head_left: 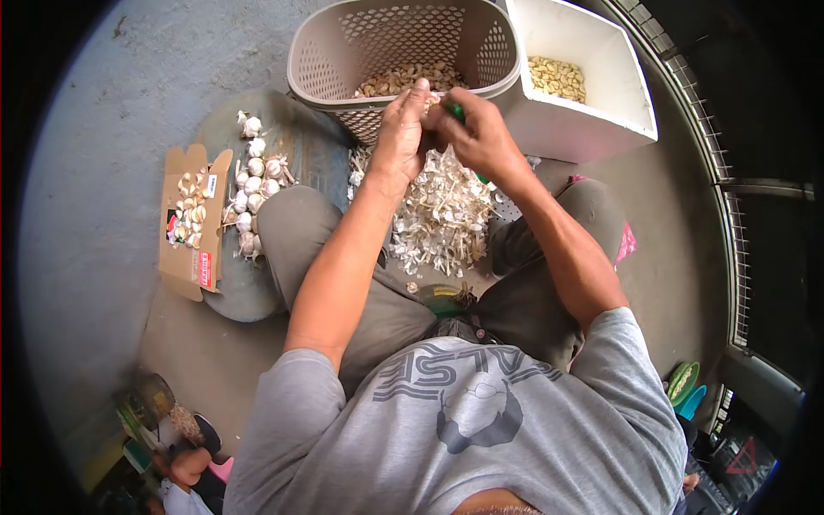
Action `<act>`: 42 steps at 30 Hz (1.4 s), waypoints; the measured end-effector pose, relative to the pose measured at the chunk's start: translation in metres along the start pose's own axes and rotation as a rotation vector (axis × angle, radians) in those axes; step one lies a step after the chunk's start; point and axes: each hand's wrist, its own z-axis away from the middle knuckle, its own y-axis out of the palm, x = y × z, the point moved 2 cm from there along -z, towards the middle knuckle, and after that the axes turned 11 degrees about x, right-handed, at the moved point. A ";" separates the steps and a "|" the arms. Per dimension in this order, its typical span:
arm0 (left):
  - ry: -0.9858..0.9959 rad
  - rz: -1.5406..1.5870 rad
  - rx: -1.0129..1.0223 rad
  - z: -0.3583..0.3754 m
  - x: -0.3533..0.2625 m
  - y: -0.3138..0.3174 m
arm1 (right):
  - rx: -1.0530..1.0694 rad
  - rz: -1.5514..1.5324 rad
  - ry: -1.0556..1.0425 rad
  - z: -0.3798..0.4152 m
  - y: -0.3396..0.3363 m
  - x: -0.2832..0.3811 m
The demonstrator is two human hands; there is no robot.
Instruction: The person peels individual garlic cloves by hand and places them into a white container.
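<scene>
Peelings (442, 215) heap below hands (400, 142) (487, 142) gripping garlic (432, 102) and something green (457, 112), basket (403, 26) just beyond

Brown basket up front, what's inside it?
Garlic cloves lie loose in the brown basket. Its near side hides the closest part of its inside, the left hand and right hand overlap its rim, and the top cloves cover anything beneath.

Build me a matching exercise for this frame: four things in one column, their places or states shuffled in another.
1. whole garlic bulbs
2. pale yellow cloves
3. garlic skins
4. cardboard box

A. heaped between the person's knees
B. open, bearing a red label
C. inside the white box
D. clustered beside the cardboard box

Pairs: 1-D, 2-C, 3-A, 4-B
</scene>
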 end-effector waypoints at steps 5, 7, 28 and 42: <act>0.004 0.091 0.165 -0.001 -0.007 0.011 | -0.050 -0.505 0.126 -0.011 -0.023 -0.010; 0.006 0.131 0.197 0.001 -0.009 0.016 | -0.033 -0.623 0.159 -0.010 -0.023 -0.014; -0.018 -0.177 0.017 0.004 -0.026 0.003 | 0.091 -1.001 0.194 -0.002 -0.016 -0.009; -0.018 -0.119 0.000 0.002 -0.011 0.007 | 0.150 -0.672 0.207 -0.001 -0.002 -0.003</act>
